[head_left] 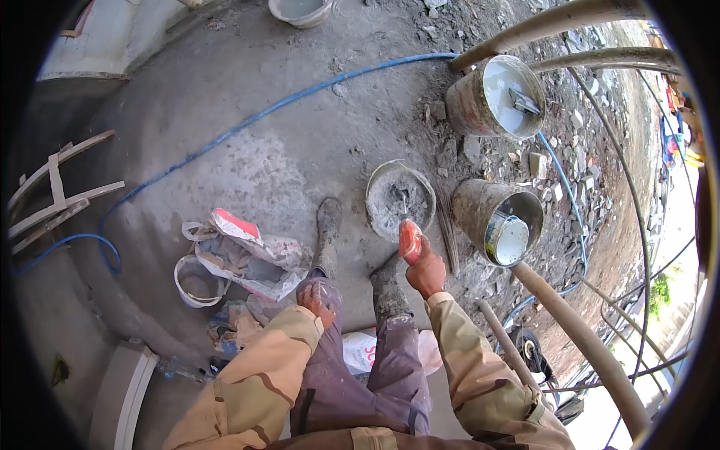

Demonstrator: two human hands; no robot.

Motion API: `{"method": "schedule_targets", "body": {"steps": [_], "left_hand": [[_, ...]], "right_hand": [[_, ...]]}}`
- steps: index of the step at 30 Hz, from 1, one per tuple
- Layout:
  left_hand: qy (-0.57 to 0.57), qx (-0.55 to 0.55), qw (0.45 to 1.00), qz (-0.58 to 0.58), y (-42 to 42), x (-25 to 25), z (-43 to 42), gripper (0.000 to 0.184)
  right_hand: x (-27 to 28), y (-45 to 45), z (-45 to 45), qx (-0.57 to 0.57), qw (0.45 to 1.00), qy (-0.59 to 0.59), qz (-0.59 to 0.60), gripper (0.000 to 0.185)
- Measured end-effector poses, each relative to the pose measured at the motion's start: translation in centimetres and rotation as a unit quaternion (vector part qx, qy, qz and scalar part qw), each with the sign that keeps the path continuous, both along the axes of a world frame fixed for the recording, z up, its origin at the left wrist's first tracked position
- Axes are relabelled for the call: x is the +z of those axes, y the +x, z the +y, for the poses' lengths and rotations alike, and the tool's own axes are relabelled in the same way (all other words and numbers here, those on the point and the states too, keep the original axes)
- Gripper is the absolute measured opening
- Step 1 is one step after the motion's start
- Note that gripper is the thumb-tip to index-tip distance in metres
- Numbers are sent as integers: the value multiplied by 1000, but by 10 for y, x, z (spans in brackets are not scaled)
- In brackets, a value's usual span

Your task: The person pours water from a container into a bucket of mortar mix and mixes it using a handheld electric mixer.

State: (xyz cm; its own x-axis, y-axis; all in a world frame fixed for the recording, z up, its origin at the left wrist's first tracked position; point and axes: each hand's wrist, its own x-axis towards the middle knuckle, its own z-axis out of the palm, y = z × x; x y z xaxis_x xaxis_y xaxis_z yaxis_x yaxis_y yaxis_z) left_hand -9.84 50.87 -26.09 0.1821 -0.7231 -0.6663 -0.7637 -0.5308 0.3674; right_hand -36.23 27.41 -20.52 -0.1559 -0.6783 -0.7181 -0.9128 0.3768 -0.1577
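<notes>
The left hand rests loosely on the knee, holding nothing. The right hand grips a red tool upright above the bucket; best keep its shaft clear of the rim, down in the grey mix.

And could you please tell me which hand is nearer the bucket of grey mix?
Right: the right hand is just short of the bucket, gripping a red tool; the left hand rests on the left knee, farther off.
</notes>
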Motion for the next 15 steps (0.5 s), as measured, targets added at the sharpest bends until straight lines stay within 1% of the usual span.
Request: {"method": "schedule_targets", "body": {"steps": [2,4,5,6,8,9,10,11,13,15], "left_hand": [[-14,-6,1000,-6,0,-3,1,65],[-39,-14,999,-10,-2,-5,5,58],[-52,-18,998,-12,-3,-7,6,55],[-70,-25,997,-14,-4,-12,9,52],[-108,-40,993,-21,-4,-24,16,47],[-118,-43,992,-20,-4,-25,14,44],[-125,-44,991,-23,-5,-26,11,42],[-123,-40,991,-15,-5,-24,10,42],[-120,-28,992,8,-8,-11,-3,44],[-106,-25,994,7,-10,-6,-7,45]], "right_hand": [[2,-7,-3,-7,1000,-14,18,65],[8,-33,-6,-30,999,-28,0,60],[-1,-55,0,-41,998,-52,-18,60],[-7,-71,1,-70,996,-52,-23,58],[-14,-96,5,-95,991,-72,-55,58],[-14,-100,7,-94,991,-71,-56,58],[-15,-103,9,-68,994,-61,-67,58],[-17,-105,12,-44,995,-51,-79,59],[-16,-98,21,-49,993,-57,-87,58],[-21,-94,31,-58,991,-61,-103,56]]}}
